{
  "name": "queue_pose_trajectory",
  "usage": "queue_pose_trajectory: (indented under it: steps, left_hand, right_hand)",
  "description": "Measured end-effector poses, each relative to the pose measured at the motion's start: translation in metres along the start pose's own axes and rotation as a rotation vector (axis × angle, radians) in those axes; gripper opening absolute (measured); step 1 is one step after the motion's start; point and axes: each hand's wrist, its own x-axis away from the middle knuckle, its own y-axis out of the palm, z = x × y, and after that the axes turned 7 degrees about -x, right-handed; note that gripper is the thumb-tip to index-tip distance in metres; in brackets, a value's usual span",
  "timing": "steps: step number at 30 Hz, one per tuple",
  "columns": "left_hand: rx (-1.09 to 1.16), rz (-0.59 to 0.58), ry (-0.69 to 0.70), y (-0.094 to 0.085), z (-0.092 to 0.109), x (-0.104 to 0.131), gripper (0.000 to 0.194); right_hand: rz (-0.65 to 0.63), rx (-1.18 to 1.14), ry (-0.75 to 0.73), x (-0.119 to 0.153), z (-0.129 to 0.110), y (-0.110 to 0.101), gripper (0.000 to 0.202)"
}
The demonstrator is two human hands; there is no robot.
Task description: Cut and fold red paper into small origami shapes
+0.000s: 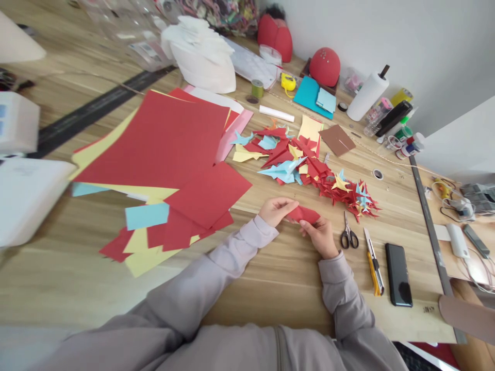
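Note:
A small folded piece of red paper (307, 213) is held between my two hands, just above the wooden table. My left hand (277, 210) pinches its left end between thumb and fingers. At its right end, the thumb and fingers of my right hand (322, 234) grip the lower edge. Beyond my hands lies a long heap of folded paper pieces (313, 167) in red, blue and yellow, several shaped like birds or stars. Loose red paper squares (211, 193) are piled left of my hands, with blue and yellow sheets among them.
Scissors (349, 238), a yellow box cutter (374, 265) and a black phone (398, 275) lie to the right. Large red sheets (166, 139) cover the left side. A yellow tape measure (288, 82), a blue pad (312, 97) and several bottles stand along the back wall.

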Motion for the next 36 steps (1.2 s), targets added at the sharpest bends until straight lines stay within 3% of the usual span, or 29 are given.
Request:
queue_pose_trajectory:
  steps: [4, 8, 12, 17, 30, 36]
  left_hand:
    - [-0.014, -0.067, 0.009, 0.0009, 0.0003, 0.0009, 0.043]
    - [-0.131, -0.056, 0.033, -0.0002, 0.0025, 0.0031, 0.031]
    - [-0.115, -0.053, 0.020, -0.0009, 0.0024, 0.0028, 0.032]
    - [-0.001, 0.023, 0.009, -0.0004, 0.0009, 0.0015, 0.034]
    - [-0.220, 0.086, 0.179, -0.0065, 0.0010, -0.0003, 0.028]
    - [-0.058, 0.024, 0.077, -0.0052, -0.0013, -0.0004, 0.036]
  right_hand:
    - [0.059, -0.028, -0.012, -0.0006, -0.0038, 0.0001, 0.025]
    - [0.068, -0.051, -0.007, -0.0007, -0.0033, 0.0002, 0.025]
    - [0.067, -0.052, -0.003, -0.0011, -0.0020, 0.0006, 0.026]
    - [0.049, -0.040, -0.007, -0.0007, -0.0026, 0.0003, 0.025]
    - [0.005, 0.040, 0.009, 0.0015, 0.0027, -0.0001, 0.027]
    - [0.041, 0.016, 0.015, 0.0009, -0.0005, 0.0010, 0.028]
